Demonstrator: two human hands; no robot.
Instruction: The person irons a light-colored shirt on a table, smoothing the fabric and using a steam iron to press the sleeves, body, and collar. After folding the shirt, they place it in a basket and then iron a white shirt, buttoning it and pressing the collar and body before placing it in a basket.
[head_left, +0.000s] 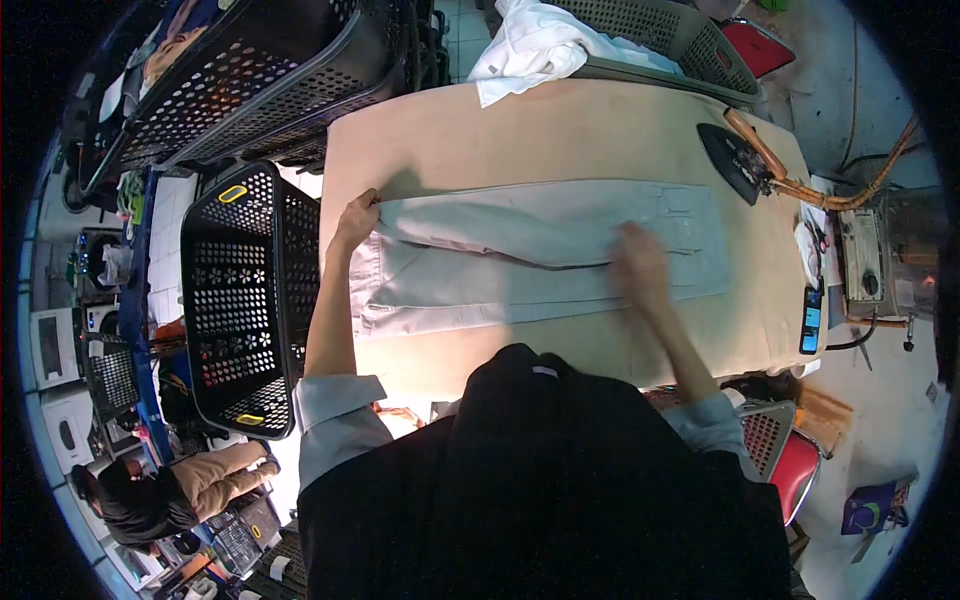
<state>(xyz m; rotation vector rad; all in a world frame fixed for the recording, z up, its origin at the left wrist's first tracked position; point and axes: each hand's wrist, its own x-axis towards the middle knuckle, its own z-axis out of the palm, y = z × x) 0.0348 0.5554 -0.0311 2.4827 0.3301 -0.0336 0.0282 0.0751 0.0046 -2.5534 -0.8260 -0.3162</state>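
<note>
A pair of light grey trousers [560, 215] lies lengthwise across a beige padded table [440, 130], the leg hems to the left and the waistband to the right. With its fingers closed, my left hand [357, 218] grips the hem corner of the upper leg at the far left. My right hand [638, 265] is over the trousers below the waist part; motion blurs its fingers, so I cannot tell whether it touches the cloth. An iron [733, 163] with a wooden handle rests at the table's far right corner, apart from both hands.
At the table's left stands a black perforated basket [230, 300]. White cloth [535, 45] hangs over a grey-green basket [715, 65] beyond the far edge. A phone [811, 320] lies at the right edge, near the iron's wrapped cable [860, 195]. Another person [165, 495] is at lower left.
</note>
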